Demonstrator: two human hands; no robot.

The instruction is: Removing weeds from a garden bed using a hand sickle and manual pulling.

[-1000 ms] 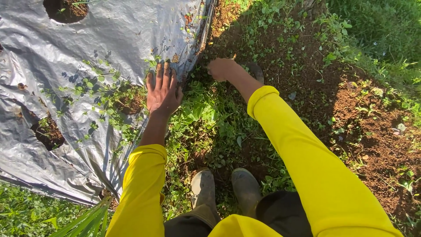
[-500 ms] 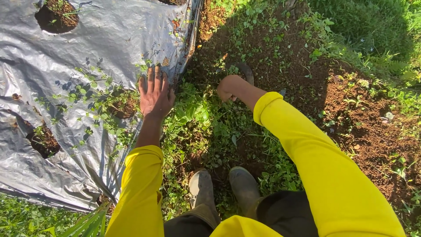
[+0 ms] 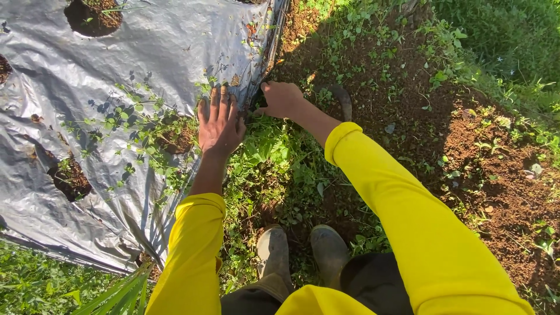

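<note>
Left hand (image 3: 220,123): flat, fingers spread wide, palm pressed on the near-right edge of the silver plastic mulch sheet (image 3: 111,87); holds nothing.
Right hand (image 3: 282,98): curled into a loose fist at the sheet's edge, seemingly closed on the curved tool (image 3: 344,100); the grip itself is hidden, so I cannot tell for sure.
Weeds (image 3: 274,157): low green growth between the hands and the boots (image 3: 303,251), thickest just right of the sheet.
Handling note: best to keep the flat palm pinning the plastic while the other hand works low at the edge, so the film does not tear.
Sheet appearance: shiny, crinkled, leaf-shadowed, with round planting holes (image 3: 93,14) showing dark soil.
Bare soil (image 3: 496,175): reddish-brown, far right.
</note>
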